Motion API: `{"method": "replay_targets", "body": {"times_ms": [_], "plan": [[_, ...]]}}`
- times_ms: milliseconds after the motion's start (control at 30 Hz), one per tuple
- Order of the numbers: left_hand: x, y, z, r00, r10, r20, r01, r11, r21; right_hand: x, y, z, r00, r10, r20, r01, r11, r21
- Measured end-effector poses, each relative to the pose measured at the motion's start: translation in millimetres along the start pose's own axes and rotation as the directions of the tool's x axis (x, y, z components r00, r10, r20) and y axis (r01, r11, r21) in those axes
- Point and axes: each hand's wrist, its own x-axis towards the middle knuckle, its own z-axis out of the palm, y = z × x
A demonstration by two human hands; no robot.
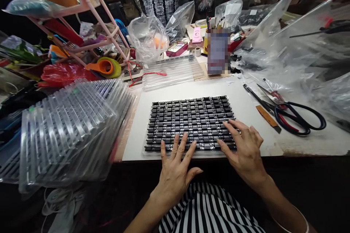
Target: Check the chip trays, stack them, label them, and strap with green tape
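Note:
A clear plastic tray (144,153) lies flat on the white work surface, filled with rows of black strips (188,120) carrying small components. My left hand (175,169) rests at the tray's front edge, its fingers spread over the nearest rows and the thumb apart. At the right end of the rows is my right hand (244,149), fingers apart, with the fingertips touching the strips. Neither hand holds anything.
Stacked clear trays (68,127) stand at the left, beside a pink rack (106,18). Scissors (298,116) and an orange-handled cutter (266,116) lie at the right. Behind are an empty clear tray (172,72), a blurred-out upright object (218,52) and plastic bags (149,36).

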Motion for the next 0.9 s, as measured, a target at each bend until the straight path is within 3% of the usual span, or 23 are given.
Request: {"method": "replay_targets", "body": {"times_ms": [200,367,500,633,733,900], "plan": [[-1.2,3.0,-1.0,1.0,0.002,0.008,-0.002,1.0,-0.001,-5.7,-2.9,2.6,0.999,-0.019,0.04,0.02,1.0,-0.018],[-0.7,-3.9,-4.0,1.0,0.009,-0.024,-0.009,1.0,-0.006,6.3,6.2,-5.6,0.999,-0.034,0.042,0.032,0.999,0.036],[-0.5,-30.4,-8.1,0.984,-0.151,-0.095,0.149,0.988,-0.028,25.6,30.0,-4.9,0.998,-0.05,0.029,0.05,0.999,0.02],[-6.5,-68.9,-13.3,0.924,-0.347,-0.16,0.331,0.937,-0.115,45.0,49.8,4.3,0.984,-0.13,0.123,0.133,0.991,-0.016],[-11.4,-92.0,-12.2,0.893,-0.418,-0.164,0.386,0.902,-0.196,55.9,52.9,10.8,0.95,-0.209,0.23,0.218,0.976,-0.012],[-12.7,-114.0,1.4,0.879,-0.465,-0.104,0.417,0.856,-0.304,66.6,46.9,18.2,0.889,-0.284,0.358,0.301,0.954,0.007]]}}
